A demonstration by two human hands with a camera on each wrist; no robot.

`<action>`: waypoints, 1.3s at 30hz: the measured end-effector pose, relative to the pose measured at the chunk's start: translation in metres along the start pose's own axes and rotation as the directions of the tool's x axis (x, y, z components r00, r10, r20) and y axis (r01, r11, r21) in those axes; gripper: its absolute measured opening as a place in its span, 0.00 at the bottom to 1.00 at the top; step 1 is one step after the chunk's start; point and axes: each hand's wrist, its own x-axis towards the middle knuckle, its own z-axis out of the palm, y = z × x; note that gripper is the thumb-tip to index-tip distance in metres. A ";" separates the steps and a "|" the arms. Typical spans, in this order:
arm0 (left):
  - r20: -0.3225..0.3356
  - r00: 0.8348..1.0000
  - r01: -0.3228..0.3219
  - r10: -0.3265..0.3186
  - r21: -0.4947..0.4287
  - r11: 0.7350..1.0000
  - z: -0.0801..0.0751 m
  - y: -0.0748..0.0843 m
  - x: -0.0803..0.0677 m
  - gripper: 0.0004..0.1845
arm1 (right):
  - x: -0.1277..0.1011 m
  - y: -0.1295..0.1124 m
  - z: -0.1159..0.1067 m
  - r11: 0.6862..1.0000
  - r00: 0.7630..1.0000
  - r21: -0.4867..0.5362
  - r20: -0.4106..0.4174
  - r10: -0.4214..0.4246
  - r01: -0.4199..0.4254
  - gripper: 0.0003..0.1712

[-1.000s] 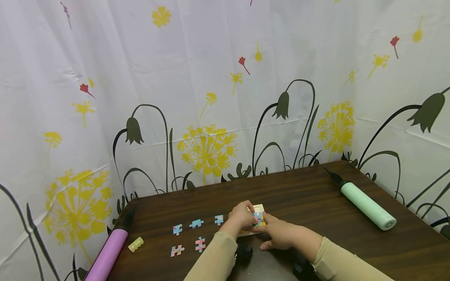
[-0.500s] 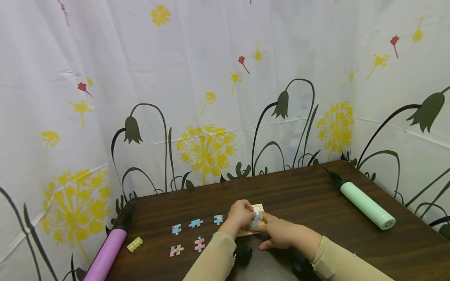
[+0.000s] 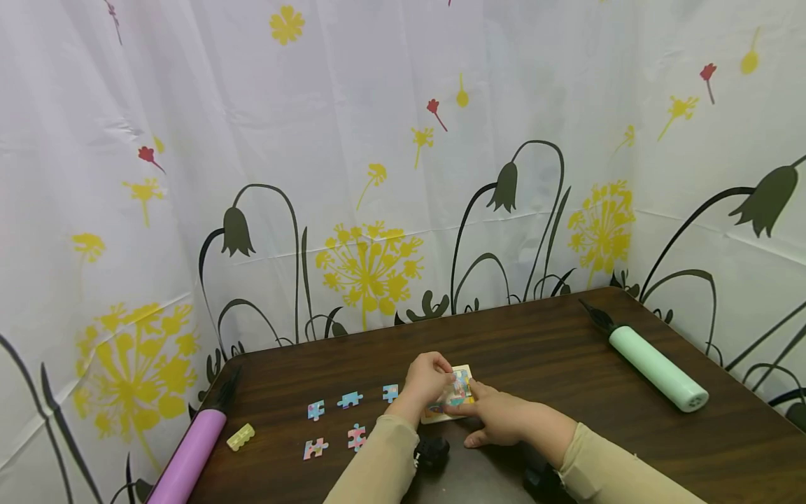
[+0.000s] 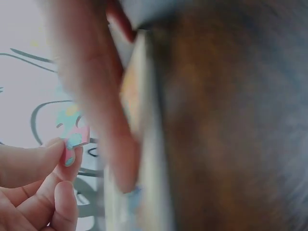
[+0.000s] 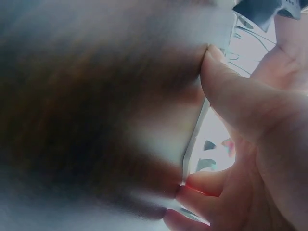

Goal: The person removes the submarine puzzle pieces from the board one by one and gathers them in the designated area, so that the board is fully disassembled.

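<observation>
My left hand [image 3: 428, 381] is over the left part of a small puzzle tray [image 3: 463, 372]. In the left wrist view its thumb and fingertips pinch a pink and teal jigsaw piece [image 4: 75, 138], raised off the tray. My right hand [image 3: 504, 416] rests at the tray's right and near side, the index finger straight across its front part. The right wrist view shows that hand's thumb and fingertips touching the dark tabletop. A pale printed picture shows inside the tray; its left part is hidden by the left hand.
Several loose jigsaw pieces [image 3: 350, 400] lie on the wooden table [image 3: 535, 336], left of the tray. A yellow toy block [image 3: 241, 437] and a purple pump [image 3: 189, 455] lie further left. A mint green pump [image 3: 658, 367] lies at the right. Behind hangs a flowered curtain [image 3: 378, 140].
My left hand has lifted slightly up and to the left with the jigsaw piece. Where bright pink and blue showed in the tray, a paler printed picture is visible. The right hand stays put.
</observation>
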 end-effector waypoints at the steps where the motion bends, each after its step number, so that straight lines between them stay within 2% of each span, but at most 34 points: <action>1: -0.006 1.000 -0.004 0.004 -0.009 1.000 -0.003 0.002 0.000 0.06 | 0.000 0.000 0.000 1.000 1.000 0.000 0.000 -0.001 0.001 0.37; 6: -0.065 0.997 -0.042 0.042 -0.002 0.999 -0.022 0.007 0.001 0.05 | -0.001 0.001 0.001 1.000 1.000 0.004 -0.011 -0.004 0.004 0.37; 11: -0.101 0.992 -0.067 0.070 0.033 0.997 -0.055 0.010 -0.004 0.04 | 0.000 0.000 0.001 1.000 1.000 0.025 -0.016 0.006 -0.006 0.37; 16: -0.082 0.995 -0.050 0.056 0.069 0.996 -0.088 0.007 -0.019 0.04 | 0.000 -0.001 0.001 0.999 1.000 0.026 -0.007 0.028 -0.028 0.36; 20: -0.031 0.999 -0.018 0.021 0.094 0.995 -0.104 0.003 -0.035 0.04 | 0.000 0.000 0.002 0.999 0.999 0.022 0.001 0.043 -0.043 0.37; 25: 0.042 0.999 -0.003 -0.004 0.165 0.986 -0.110 -0.012 -0.048 0.06 | 0.001 0.001 0.004 0.999 0.999 0.025 0.003 0.047 -0.047 0.37; 33: 0.153 0.987 0.006 -0.041 0.220 0.975 -0.103 -0.036 -0.055 0.08 | 0.001 0.001 0.003 0.999 0.999 0.027 0.004 0.044 -0.044 0.37; 39: 0.164 0.981 0.053 -0.100 0.267 0.962 -0.099 -0.042 -0.057 0.11 | -0.001 -0.001 0.002 0.999 0.999 0.026 0.000 0.037 -0.037 0.37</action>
